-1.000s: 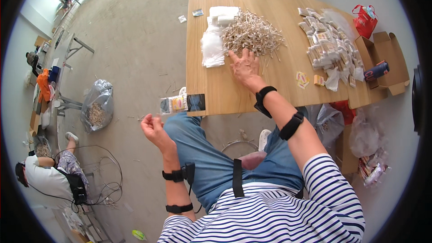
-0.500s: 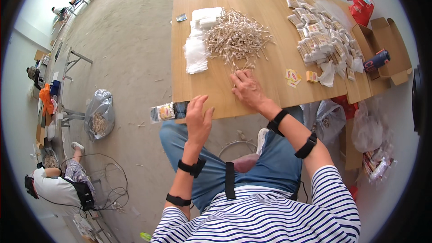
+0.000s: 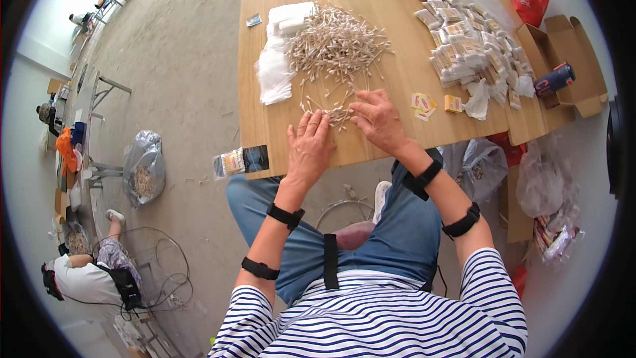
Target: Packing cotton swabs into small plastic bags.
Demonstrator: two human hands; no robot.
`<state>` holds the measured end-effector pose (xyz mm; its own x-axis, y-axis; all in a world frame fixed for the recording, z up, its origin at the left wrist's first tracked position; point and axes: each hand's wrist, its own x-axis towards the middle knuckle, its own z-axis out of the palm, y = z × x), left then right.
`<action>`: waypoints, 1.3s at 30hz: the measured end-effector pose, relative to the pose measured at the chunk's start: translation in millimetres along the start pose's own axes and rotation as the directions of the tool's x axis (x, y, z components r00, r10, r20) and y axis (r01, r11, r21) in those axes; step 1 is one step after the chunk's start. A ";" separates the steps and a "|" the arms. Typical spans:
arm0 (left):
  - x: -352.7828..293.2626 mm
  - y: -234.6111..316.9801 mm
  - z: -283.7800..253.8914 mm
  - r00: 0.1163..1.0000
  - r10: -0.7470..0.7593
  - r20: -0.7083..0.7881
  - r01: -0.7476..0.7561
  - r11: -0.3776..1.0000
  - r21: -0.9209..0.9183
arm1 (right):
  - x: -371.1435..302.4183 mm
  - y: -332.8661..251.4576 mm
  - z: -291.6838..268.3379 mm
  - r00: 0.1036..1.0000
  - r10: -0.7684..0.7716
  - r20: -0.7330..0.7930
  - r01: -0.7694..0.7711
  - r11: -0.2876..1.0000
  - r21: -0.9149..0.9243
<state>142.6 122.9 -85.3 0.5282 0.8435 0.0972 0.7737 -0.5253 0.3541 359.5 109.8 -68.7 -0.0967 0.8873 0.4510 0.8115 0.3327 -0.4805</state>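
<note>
Between the unclenched left hand (image 3: 309, 147) and right hand (image 3: 380, 120), closure unclear, likely light, snappable cotton swabs (image 3: 339, 117) are best pinched mid-stick.

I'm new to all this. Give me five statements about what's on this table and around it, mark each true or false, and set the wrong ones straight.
1. The left hand and right hand are close together at some loose cotton swabs. True.
2. The big swab pile is to the right of the packed bundles. False: the big swab pile is to their left.
3. Whitish plastic pieces lie left of the big swab pile. True.
4. The dark blue can is at the left edge of the table. False: the dark blue can is on the right, by the open cardboard box.
5. Small yellow cards lie to the right of the right hand. True.
</note>
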 end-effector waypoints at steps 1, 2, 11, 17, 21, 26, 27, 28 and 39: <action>-2.9 -0.3 -1.6 1.000 -0.007 -0.014 0.007 1.000 -0.013 | 4.4 -11.2 -9.6 1.000 -0.005 0.006 0.005 1.000 0.009; -4.8 -1.8 -2.4 0.999 -0.014 -0.030 0.013 0.999 -0.029 | 9.4 -29.0 -27.0 0.975 0.142 0.169 -0.198 0.903 0.382; 33.0 -23.0 0.5 0.972 -0.165 -0.166 0.149 0.984 -0.101 | 23.2 -140.3 -190.6 0.755 -0.646 -0.117 0.179 0.031 0.983; 38.1 -5.5 2.0 0.995 0.025 -0.094 -0.039 0.987 -0.155 | -0.1 -177.4 -196.6 0.839 -0.452 -0.304 0.331 -0.020 0.943; 15.6 -2.1 -3.8 0.990 -0.008 -0.140 -0.019 0.981 -0.195 | 21.1 -158.7 -213.1 0.746 -0.659 -0.099 0.119 -0.015 0.993; -17.6 -6.5 -2.7 0.964 -0.057 -0.261 0.007 0.982 -0.191 | 18.2 -156.0 -211.8 0.766 -0.636 -0.093 0.081 -0.048 0.996; -22.1 -7.3 -2.0 0.964 -0.060 -0.257 0.010 0.982 -0.190 | 19.6 -155.3 -210.3 0.767 -0.635 -0.093 0.079 -0.051 0.996; -26.1 -7.9 -2.5 0.970 -0.057 -0.238 0.013 0.983 -0.185 | 22.3 -155.4 -208.9 0.747 -0.655 -0.112 0.080 -0.079 0.994; -14.4 -8.2 9.7 0.987 -0.040 -0.155 0.022 0.993 -0.114 | 14.1 -65.1 -36.5 0.944 -0.044 0.328 -0.053 0.958 0.282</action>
<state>132.1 114.0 -98.7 0.4366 0.8709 0.2258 0.7402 -0.4904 0.4601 326.4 89.0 -3.6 -0.3161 0.9274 0.1999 0.6201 0.3615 -0.6963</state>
